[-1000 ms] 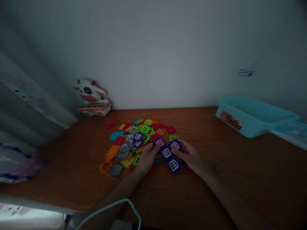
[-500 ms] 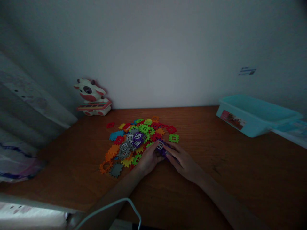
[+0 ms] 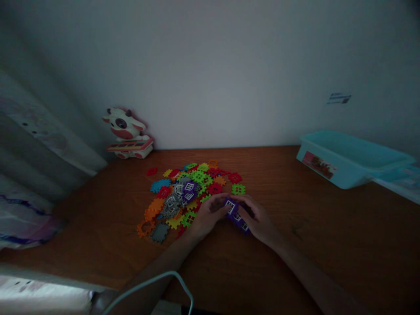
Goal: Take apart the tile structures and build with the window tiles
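Purple plastic window-panel assembly [image 3: 234, 215]: purple panels carrying white lattices in the form of window bars. The lattices appear in a row — the uppermost shows most fully, and those below are partly covered. Pose: slanted, running from the far left end to the near right end. Location: above or on the brown wooden bench [image 3: 282, 197], held between the fingers [image 3: 218, 197] of the left hand [image 3: 206, 218] and the right hand [image 3: 261, 222]. Contact with the bench cannot be determined — the underside is hidden.
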A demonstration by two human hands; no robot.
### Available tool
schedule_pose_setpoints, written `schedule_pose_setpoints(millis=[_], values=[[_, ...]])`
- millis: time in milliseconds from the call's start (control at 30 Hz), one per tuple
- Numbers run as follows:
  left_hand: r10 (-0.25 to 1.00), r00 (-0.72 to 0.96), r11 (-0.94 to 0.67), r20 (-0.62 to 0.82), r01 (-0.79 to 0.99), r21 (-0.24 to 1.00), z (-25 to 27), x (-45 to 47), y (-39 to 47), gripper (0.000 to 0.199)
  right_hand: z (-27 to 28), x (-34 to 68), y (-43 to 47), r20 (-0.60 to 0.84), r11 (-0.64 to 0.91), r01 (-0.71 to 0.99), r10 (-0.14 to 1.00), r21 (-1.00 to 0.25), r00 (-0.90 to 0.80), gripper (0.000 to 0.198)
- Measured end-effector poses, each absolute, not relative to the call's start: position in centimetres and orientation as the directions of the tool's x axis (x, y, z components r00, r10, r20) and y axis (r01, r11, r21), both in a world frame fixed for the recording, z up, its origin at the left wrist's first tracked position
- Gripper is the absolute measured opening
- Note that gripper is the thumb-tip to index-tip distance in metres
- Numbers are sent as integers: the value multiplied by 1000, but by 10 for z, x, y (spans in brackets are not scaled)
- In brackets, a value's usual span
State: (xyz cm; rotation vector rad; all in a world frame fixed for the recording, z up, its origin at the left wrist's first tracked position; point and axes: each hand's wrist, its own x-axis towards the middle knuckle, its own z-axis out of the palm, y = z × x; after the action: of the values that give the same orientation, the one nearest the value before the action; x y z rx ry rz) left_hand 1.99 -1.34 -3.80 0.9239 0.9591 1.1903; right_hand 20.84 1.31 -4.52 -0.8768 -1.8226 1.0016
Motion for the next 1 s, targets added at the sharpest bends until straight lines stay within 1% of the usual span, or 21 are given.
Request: schedule_pose_setpoints(millis=[67, 167, 233, 333, 433, 567, 667, 833, 933, 1000], values=[[991, 59, 133, -120, -344, 930, -38, 17, -11, 51, -44, 209, 13, 332, 410, 150, 866, -900, -375, 30], [993, -29, 96, -116, -393, 915, -40, 14, -7, 52, -46, 210, 14, 308, 385, 190, 890, -903, -336, 34], [990, -101, 51, -101, -407, 912, -42, 13, -5, 52, -49, 209, 16, 271, 348, 211, 907, -914, -321, 37], [983, -170, -1, -73, -396, 918, -46, 13, -3, 48, -54, 209, 17, 201, 270, 185, 925, -945, -323, 42], [980, -200, -49, -18, -324, 945, -48, 13, -3, 45, -54, 208, 16, 160, 220, 150, 929, -964, -333, 44], [957, -256, -178, 139, -134, 975, -45, 12, -3, 39, -48, 204, 11, 119, 170, 110, 925, -979, -362, 47], [943, -233, -250, 236, -32, 968, -44, 11, -4, 36, -46, 200, 9, 85, 127, 96, 930, -987, -357, 49], [931, -153, -321, 330, 84, 943, -48, 13, -8, 33, -49, 199, 9, 60, 98, 98, 940, -990, -337, 49], [912, -104, -374, 396, 183, 909, -50, 14, -11, 35, -51, 200, 9, 52, 84, 80, 939, -993, -340, 49], [891, -67, -426, 449, 214, 879, -49, 15, -14, 36, -51, 200, 9, 54, 84, 70, 934, -994, -354, 49]])
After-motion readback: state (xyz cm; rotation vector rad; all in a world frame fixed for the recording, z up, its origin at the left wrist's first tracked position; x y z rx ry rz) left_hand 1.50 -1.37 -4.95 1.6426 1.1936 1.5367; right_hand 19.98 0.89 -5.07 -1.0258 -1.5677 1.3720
